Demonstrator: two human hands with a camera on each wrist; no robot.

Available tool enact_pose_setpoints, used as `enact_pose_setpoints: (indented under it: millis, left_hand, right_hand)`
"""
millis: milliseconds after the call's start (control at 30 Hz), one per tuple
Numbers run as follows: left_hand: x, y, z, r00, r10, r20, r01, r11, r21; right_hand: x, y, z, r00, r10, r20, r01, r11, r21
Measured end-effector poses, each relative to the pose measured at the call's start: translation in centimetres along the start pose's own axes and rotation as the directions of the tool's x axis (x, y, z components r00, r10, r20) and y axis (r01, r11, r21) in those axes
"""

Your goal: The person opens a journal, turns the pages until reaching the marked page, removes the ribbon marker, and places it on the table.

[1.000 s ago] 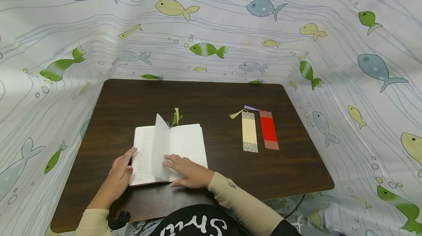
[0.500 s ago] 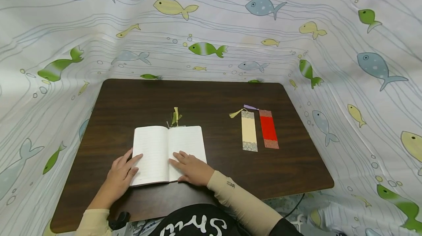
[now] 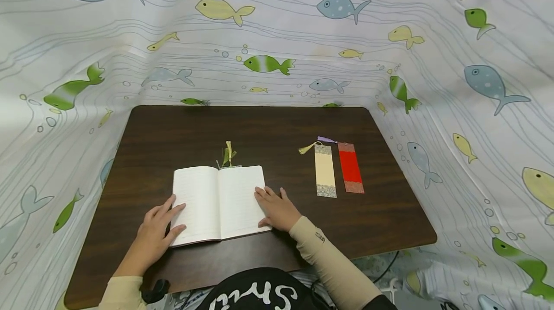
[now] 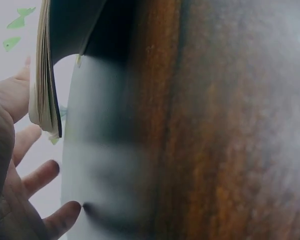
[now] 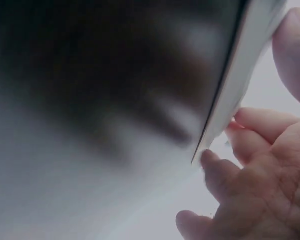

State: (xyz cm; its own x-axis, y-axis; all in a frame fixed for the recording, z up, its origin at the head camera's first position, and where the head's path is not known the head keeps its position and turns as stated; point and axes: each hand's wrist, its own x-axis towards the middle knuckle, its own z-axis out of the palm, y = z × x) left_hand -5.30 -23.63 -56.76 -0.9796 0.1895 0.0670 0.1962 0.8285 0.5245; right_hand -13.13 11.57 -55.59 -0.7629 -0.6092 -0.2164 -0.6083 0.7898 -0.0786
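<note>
An open notebook (image 3: 240, 199) with lined white pages lies flat on the dark wooden table (image 3: 277, 130). My left hand (image 3: 153, 230) rests at its left edge, thumb and forefinger over the left page. In the left wrist view the spread fingers of that hand (image 4: 24, 190) show beside the notebook's page edges (image 4: 43, 75). My right hand (image 3: 278, 208) lies at the right page's outer edge, fingers extended on the paper. The right wrist view shows this hand (image 5: 260, 175) with its fingertips along the notebook's edge (image 5: 225, 100). A yellow-green tassel (image 3: 228, 154) sticks out above the spine.
To the right on the table lie a cream bookmark (image 3: 325, 170) with a yellow tassel and a red bookmark (image 3: 351, 168) with a purple tassel. A fish-printed curtain (image 3: 268, 31) surrounds the table. A black cable (image 3: 386, 267) hangs below the table's front edge.
A raised page has come down onto the left side. My right hand has moved right, from near the spine to the outer edge; the left thumb and forefinger have come over the left page.
</note>
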Motion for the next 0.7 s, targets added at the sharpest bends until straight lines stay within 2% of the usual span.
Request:
enact_pose_setpoints:
  millis: [200, 367, 533, 700]
  left_hand:
    - [-0.2, 0.1, 0.0, 1.0, 0.016, -0.016, -0.016, 1.0, 0.014]
    - [-0.3, 0.0, -0.1, 1.0, 0.026, -0.017, -0.026, 1.0, 0.015]
    - [-0.3, 0.0, -0.2, 1.0, 0.022, -0.004, -0.022, 1.0, 0.014]
    - [-0.2, -0.1, -0.3, 1.0, 0.01, 0.012, -0.01, 1.0, 0.024]
  right_hand:
    - [-0.6, 0.4, -0.5, 0.999, 0.014, -0.041, -0.015, 0.999, -0.03]
    - [-0.2, 0.2, 0.0, 0.99, 0.001, -0.14, -0.018, 0.993, -0.12]
    - [0.3, 0.0, 0.2, 0.961, -0.029, -0.274, -0.024, 0.982, -0.188]
    - [0.4, -0.3, 0.6, 0.93, -0.026, -0.367, -0.066, 0.97, -0.234]
